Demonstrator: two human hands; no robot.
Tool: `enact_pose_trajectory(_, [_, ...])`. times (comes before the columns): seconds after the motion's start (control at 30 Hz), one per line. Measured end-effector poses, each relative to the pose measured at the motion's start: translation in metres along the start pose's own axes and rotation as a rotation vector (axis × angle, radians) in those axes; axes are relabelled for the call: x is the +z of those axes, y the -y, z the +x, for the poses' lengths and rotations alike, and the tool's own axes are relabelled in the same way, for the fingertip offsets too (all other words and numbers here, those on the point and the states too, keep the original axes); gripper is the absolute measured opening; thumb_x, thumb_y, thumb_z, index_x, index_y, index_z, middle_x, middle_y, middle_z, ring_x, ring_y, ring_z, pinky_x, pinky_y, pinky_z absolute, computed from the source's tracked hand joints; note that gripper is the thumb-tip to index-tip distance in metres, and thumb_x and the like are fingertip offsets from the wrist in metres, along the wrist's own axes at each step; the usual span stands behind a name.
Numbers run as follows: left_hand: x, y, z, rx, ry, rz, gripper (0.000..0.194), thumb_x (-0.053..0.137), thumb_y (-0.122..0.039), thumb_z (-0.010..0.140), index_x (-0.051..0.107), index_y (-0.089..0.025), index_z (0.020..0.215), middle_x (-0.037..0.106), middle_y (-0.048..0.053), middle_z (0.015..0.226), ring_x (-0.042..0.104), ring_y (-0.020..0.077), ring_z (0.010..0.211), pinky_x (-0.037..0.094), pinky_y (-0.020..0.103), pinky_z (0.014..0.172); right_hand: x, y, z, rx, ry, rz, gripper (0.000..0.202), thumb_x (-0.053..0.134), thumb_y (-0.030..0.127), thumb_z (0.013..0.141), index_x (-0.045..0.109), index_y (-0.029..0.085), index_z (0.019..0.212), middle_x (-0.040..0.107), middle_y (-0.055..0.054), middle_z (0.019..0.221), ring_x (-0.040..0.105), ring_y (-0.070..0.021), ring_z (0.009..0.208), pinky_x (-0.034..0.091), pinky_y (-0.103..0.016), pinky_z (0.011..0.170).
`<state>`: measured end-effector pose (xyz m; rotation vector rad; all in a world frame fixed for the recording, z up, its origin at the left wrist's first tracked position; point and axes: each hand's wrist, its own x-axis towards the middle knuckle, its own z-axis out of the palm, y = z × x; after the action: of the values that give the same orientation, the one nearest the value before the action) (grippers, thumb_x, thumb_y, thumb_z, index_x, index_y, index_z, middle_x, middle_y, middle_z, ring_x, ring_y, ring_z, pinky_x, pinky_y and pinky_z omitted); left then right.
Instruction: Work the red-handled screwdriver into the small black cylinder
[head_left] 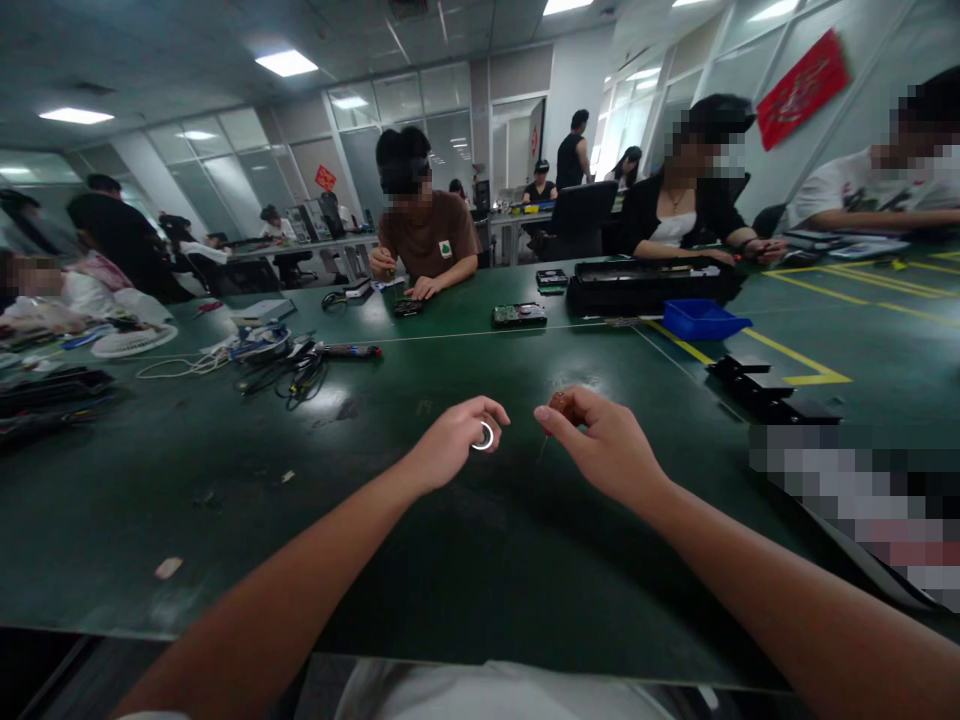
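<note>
Pinching a thin-shafted reddish tool in your right hand above the table, you could drop it if that fingertip grip loosens. Your left hand curls at a silvery ring, its hold unclear, which might slip; writing on the red banner is too blurred to read.

Gap: narrow room is running between left hand and right hand.
Bench: is stretching bare toward the near edge.
Cables: are blocking ahead-left.
Hard drive: is standing straight ahead.
Blue tray, black brackets: are crowding ahead-right.
</note>
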<state>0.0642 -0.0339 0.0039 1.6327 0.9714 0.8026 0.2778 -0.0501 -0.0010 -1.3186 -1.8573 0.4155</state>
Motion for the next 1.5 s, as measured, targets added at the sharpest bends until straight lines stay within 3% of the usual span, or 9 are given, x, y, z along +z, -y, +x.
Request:
enact_pose_trajectory(0.13, [0.010, 0.018, -0.007, 0.052, 0.116, 0.176, 0.043, 0.052, -0.011, 0.068, 0.056, -0.017, 0.110, 0.060, 0.004, 0.096, 0.056, 0.0178, 0.088, 0.043, 0.030, 0.078, -0.001, 0.000, -0.003, -0.011, -0.034, 0.108, 0.026, 0.052, 0.042, 0.094, 0.061, 0.021, 0.081, 0.061, 0.000, 0.067, 0.057, -0.0154, 0.061, 0.042, -0.029, 0.058])
enact_pose_trajectory(0.2, [0.009, 0.026, -0.010, 0.074, 0.044, 0.300, 0.047, 0.053, -0.005, 0.068, 0.055, -0.018, 0.113, 0.061, 0.005, 0.102, 0.057, 0.0179, 0.091, 0.044, 0.030, 0.080, -0.001, 0.000, -0.005, -0.010, -0.048, 0.221, 0.022, 0.052, 0.039, 0.094, 0.063, 0.021, 0.089, 0.066, -0.002, 0.073, 0.061, -0.0166, 0.065, 0.047, -0.030, 0.061])
enact_pose_trajectory(0.33, [0.003, 0.035, -0.008, 0.087, -0.093, 0.397, 0.028, 0.060, -0.012, 0.079, 0.061, -0.019, 0.106, 0.065, 0.005, 0.106, 0.060, 0.0198, 0.096, 0.046, 0.033, 0.087, 0.001, -0.001, -0.008, 0.001, -0.047, 0.383, 0.023, 0.056, 0.039, 0.093, 0.064, 0.020, 0.103, 0.072, -0.005, 0.085, 0.069, -0.0204, 0.077, 0.054, -0.035, 0.071])
enact_pose_trajectory(0.57, [-0.004, 0.044, -0.003, 0.167, -0.127, 0.428, 0.039, 0.070, -0.017, 0.081, 0.066, -0.024, 0.119, 0.066, 0.004, 0.123, 0.058, 0.0236, 0.116, 0.040, 0.041, 0.107, 0.004, -0.003, -0.009, -0.048, 0.001, 0.250, 0.023, 0.055, 0.040, 0.094, 0.065, 0.022, 0.106, 0.075, -0.007, 0.094, 0.071, -0.0224, 0.087, 0.055, -0.038, 0.077])
enact_pose_trajectory(0.7, [-0.006, 0.046, -0.002, 0.144, -0.153, 0.410, 0.047, 0.072, -0.019, 0.081, 0.062, -0.025, 0.127, 0.065, 0.004, 0.126, 0.059, 0.0231, 0.118, 0.041, 0.040, 0.108, 0.003, -0.002, -0.009, -0.062, -0.008, 0.211, 0.022, 0.055, 0.040, 0.095, 0.065, 0.022, 0.106, 0.075, -0.005, 0.092, 0.071, -0.0214, 0.084, 0.054, -0.035, 0.075])
enact_pose_trajectory(0.97, [-0.005, 0.044, -0.003, 0.172, -0.156, 0.394, 0.040, 0.071, -0.022, 0.083, 0.066, -0.024, 0.123, 0.066, 0.004, 0.125, 0.059, 0.0232, 0.119, 0.039, 0.039, 0.111, 0.003, 0.001, -0.006, 0.020, -0.123, 0.126, 0.028, 0.058, 0.046, 0.092, 0.068, 0.021, 0.092, 0.074, -0.004, 0.078, 0.069, -0.0195, 0.071, 0.049, -0.032, 0.064])
enact_pose_trajectory(1.23, [-0.007, 0.045, -0.004, 0.182, -0.115, 0.402, 0.038, 0.071, -0.021, 0.083, 0.067, -0.024, 0.121, 0.067, 0.003, 0.124, 0.059, 0.0230, 0.119, 0.039, 0.039, 0.111, 0.002, 0.000, -0.005, 0.027, -0.054, 0.164, 0.028, 0.060, 0.048, 0.090, 0.070, 0.022, 0.090, 0.071, -0.002, 0.071, 0.066, -0.0180, 0.066, 0.048, -0.030, 0.061])
enact_pose_trajectory(1.5, [-0.008, 0.047, -0.004, 0.200, -0.128, 0.383, 0.041, 0.071, -0.023, 0.084, 0.065, -0.025, 0.124, 0.066, 0.003, 0.125, 0.058, 0.0227, 0.120, 0.038, 0.039, 0.111, 0.002, 0.002, -0.005, 0.104, -0.112, 0.160, 0.034, 0.058, 0.052, 0.091, 0.073, 0.021, 0.087, 0.069, -0.002, 0.070, 0.064, -0.0181, 0.065, 0.044, -0.030, 0.059])
